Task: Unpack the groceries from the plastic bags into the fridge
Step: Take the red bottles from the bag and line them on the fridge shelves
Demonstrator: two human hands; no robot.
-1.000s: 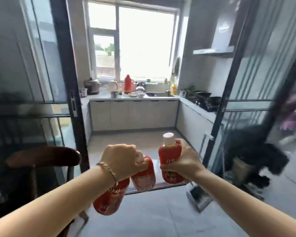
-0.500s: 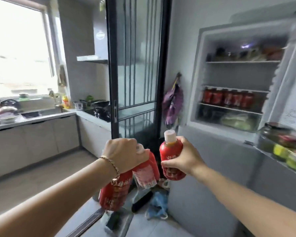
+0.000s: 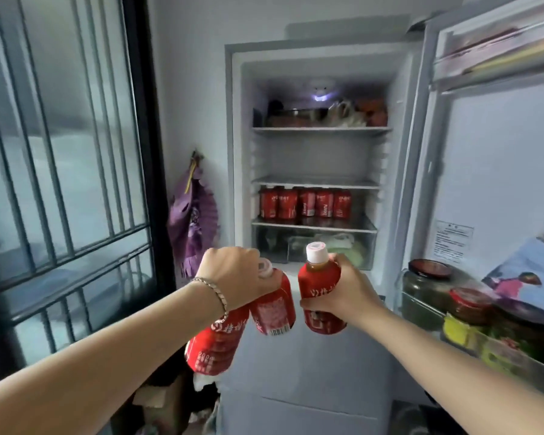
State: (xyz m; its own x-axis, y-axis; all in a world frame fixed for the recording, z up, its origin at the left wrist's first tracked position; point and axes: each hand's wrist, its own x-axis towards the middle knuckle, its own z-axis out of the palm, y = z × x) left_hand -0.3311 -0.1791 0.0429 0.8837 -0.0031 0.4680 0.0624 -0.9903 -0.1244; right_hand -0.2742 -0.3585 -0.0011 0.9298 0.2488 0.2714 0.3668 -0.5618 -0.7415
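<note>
My left hand (image 3: 236, 277) grips two red bottles (image 3: 274, 309) by the necks, fingers curled; my right hand (image 3: 343, 296) wraps fingers round a third bottle (image 3: 319, 287). All hang just in front of the open fridge (image 3: 233, 152). A row of bottles (image 3: 305, 204) already stands on its lower shelf (image 3: 314, 227); I judge these three remain to be shelved.

Our left hand (image 3: 236, 274) holds two red bottles by the necks: the low bottle (image 3: 214, 343) hangs tilted, the high bottle (image 3: 274, 312) nearly upright. Our right hand (image 3: 349, 287) grips a third bottle (image 3: 319, 277), upright, white-capped. The fridge (image 3: 233, 152) stands open, a bottle row (image 3: 305, 203) on one shelf.
</note>
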